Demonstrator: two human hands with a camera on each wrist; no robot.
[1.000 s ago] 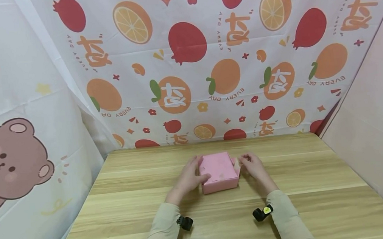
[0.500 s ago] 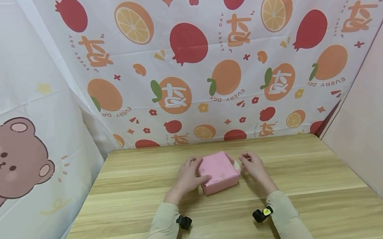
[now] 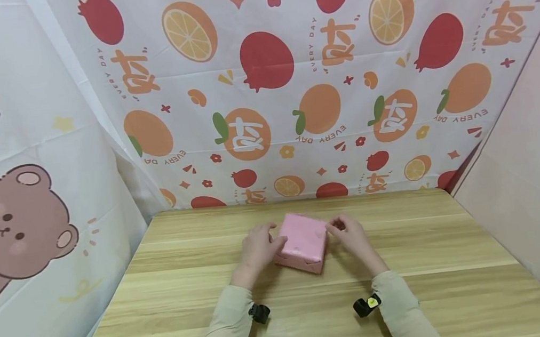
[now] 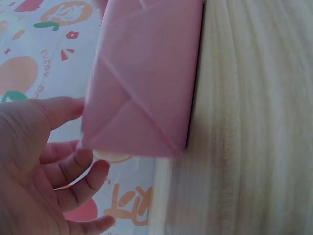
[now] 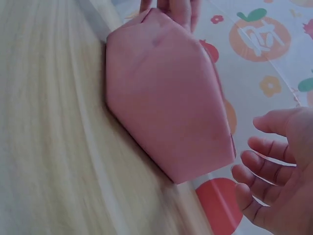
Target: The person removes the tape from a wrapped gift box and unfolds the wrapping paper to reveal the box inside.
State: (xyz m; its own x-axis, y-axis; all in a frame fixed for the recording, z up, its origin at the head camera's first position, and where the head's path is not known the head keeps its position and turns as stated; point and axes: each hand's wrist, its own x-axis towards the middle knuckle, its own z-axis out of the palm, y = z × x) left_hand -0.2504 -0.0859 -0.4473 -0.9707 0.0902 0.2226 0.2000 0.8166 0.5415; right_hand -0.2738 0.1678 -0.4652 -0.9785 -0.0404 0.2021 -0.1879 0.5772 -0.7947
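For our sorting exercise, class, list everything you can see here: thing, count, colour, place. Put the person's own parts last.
Wrapped box: 1, pink, on the table between the hands
Table: 1, light wood grain, under the box
Fruit-print cloth: 1, white with red and orange prints, behind the table
Bear-print cloth: 1, white with a brown bear, far left
Side wall: 1, pale, far right
Wrist cameras: 2, black, one at each wrist
Sleeves: 2, beige, on the forearms
Left hand: 1, bare, at the box's left
Right hand: 1, bare, at the box's right
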